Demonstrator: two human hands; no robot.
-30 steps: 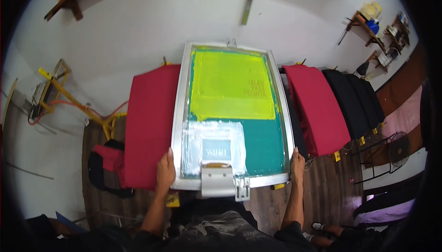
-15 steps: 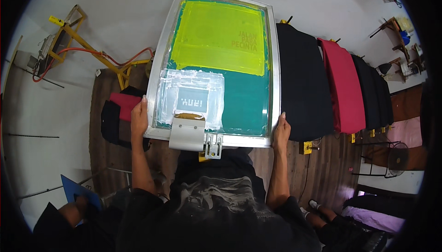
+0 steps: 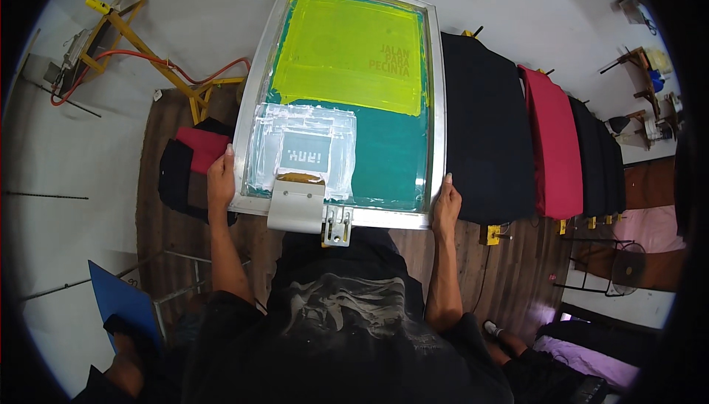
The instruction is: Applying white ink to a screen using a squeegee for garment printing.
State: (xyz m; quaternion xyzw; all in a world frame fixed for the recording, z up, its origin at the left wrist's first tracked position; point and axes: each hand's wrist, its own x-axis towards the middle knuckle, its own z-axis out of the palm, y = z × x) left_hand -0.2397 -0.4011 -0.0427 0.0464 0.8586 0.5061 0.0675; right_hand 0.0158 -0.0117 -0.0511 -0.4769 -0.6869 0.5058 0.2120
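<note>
Metal-framed printing screen (image 3: 347, 101), green mesh with yellow panel, clear-taped stencil patch near edge, held level

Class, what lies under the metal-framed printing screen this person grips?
Black cloth pokes out below the screen frame near the hinge clamp. The frame and mesh cover the rest.

The screen-printing frame (image 3: 347, 101) has moved off the red garment (image 3: 554, 142) and past the black one (image 3: 484, 127).
</note>
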